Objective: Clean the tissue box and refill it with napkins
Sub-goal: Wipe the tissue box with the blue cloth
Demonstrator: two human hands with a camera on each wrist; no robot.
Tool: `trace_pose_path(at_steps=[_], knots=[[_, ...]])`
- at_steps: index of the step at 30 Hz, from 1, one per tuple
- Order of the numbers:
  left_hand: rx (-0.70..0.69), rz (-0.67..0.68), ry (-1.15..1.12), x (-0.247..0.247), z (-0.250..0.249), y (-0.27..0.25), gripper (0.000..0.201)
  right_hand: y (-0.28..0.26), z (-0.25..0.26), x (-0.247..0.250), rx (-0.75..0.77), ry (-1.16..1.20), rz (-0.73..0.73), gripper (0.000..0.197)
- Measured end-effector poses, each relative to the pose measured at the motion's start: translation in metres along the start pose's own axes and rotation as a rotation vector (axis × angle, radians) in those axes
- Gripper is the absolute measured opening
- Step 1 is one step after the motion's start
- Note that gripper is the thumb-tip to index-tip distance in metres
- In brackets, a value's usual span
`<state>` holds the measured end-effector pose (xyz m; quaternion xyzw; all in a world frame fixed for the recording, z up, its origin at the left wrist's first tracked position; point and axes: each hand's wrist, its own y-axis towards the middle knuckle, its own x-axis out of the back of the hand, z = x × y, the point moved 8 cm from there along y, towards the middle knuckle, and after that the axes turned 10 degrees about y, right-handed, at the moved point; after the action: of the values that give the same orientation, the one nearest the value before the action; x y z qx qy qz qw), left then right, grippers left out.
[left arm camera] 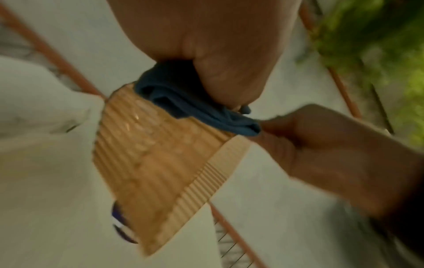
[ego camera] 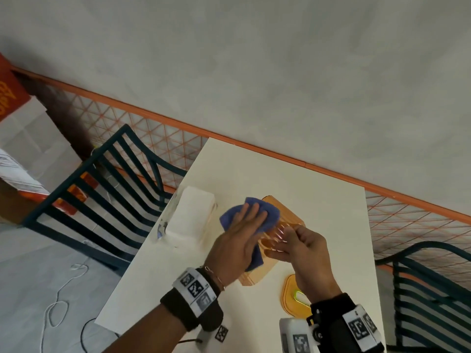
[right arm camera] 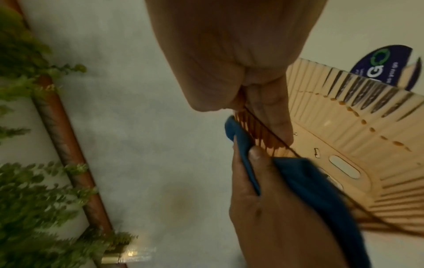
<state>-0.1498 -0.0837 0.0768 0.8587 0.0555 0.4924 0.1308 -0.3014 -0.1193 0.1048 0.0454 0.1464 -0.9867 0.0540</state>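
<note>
An orange translucent ribbed tissue box (ego camera: 272, 205) lies open on the white table (ego camera: 305, 189). My left hand (ego camera: 244, 233) lies over a blue cloth (ego camera: 271, 216) and presses it on the box's wall. In the right wrist view its thumb pinches the cloth (right arm camera: 309, 190) against the box (right arm camera: 344, 136). My right hand (ego camera: 305, 245) pinches the box's near ribbed wall, fingers on one side and thumb on the other. A stack of white napkins (ego camera: 190, 215) in clear wrapping sits left of the box. The orange lid (ego camera: 293, 294) with a slot lies by my right wrist.
Dark metal chairs stand to the left (ego camera: 107, 189) and right (ego camera: 433, 289) of the table. An orange-railed mesh fence (ego camera: 153, 138) and a grey wall run behind it. A white cord (ego camera: 58, 296) trails on the floor at left.
</note>
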Motion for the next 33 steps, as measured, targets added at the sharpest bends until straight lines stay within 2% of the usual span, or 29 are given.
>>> trace_pose_path(at_steps=[2, 4, 6, 7, 8, 10, 12, 15, 17, 22, 26, 27, 30, 31, 33], knots=[[0.005, -0.027, -0.055, 0.007, -0.007, 0.002, 0.057, -0.003, 0.006, -0.003, 0.038, -0.064, 0.024, 0.029], [-0.162, -0.033, 0.030, 0.008, -0.031, -0.008, 0.061, -0.005, 0.011, -0.003, 0.072, -0.099, 0.058, 0.029], [-0.233, -0.033, 0.111, 0.011, -0.032, -0.010, 0.064, -0.009, 0.012, -0.001, 0.075, -0.137, 0.076, 0.028], [-0.210, -0.047, 0.167, 0.013, -0.026, -0.005, 0.063, -0.008, 0.011, 0.001, 0.077, -0.165, 0.071, 0.027], [-0.151, -0.035, 0.128, 0.016, -0.017, 0.001, 0.059, -0.008, 0.010, 0.003, 0.083, -0.196, 0.065, 0.026], [-0.029, 0.005, -0.110, 0.024, -0.005, 0.009, 0.054, -0.005, 0.012, 0.006, 0.120, -0.241, 0.062, 0.026], [-0.020, 0.044, -0.246, 0.026, -0.008, 0.004, 0.055, 0.000, 0.011, 0.011, 0.139, -0.213, 0.058, 0.028], [-0.059, 0.133, -0.299, 0.018, -0.016, -0.012, 0.055, 0.003, 0.003, 0.016, 0.084, -0.039, 0.023, 0.033], [-0.047, 0.173, -0.300, 0.012, -0.017, -0.017, 0.054, 0.004, -0.003, 0.020, 0.063, -0.008, -0.031, 0.033], [-0.051, 0.100, -0.298, 0.015, -0.020, -0.001, 0.049, 0.002, -0.008, 0.007, 0.104, -0.142, -0.016, 0.025], [-0.152, 0.079, -0.161, 0.006, -0.032, 0.017, 0.047, -0.002, -0.011, 0.002, 0.144, -0.276, -0.023, 0.036], [-0.134, 0.075, -0.165, 0.005, -0.026, 0.025, 0.047, -0.003, -0.011, 0.005, 0.151, -0.294, -0.031, 0.038], [0.101, 0.048, -0.197, 0.009, 0.004, 0.039, 0.046, -0.005, -0.008, 0.015, 0.172, -0.316, -0.076, 0.037], [0.118, 0.052, -0.202, 0.012, 0.004, 0.033, 0.047, -0.008, -0.005, 0.016, 0.186, -0.327, -0.079, 0.036], [0.007, 0.120, -0.242, 0.013, -0.020, 0.016, 0.050, -0.012, 0.001, 0.013, 0.216, -0.378, -0.052, 0.035]])
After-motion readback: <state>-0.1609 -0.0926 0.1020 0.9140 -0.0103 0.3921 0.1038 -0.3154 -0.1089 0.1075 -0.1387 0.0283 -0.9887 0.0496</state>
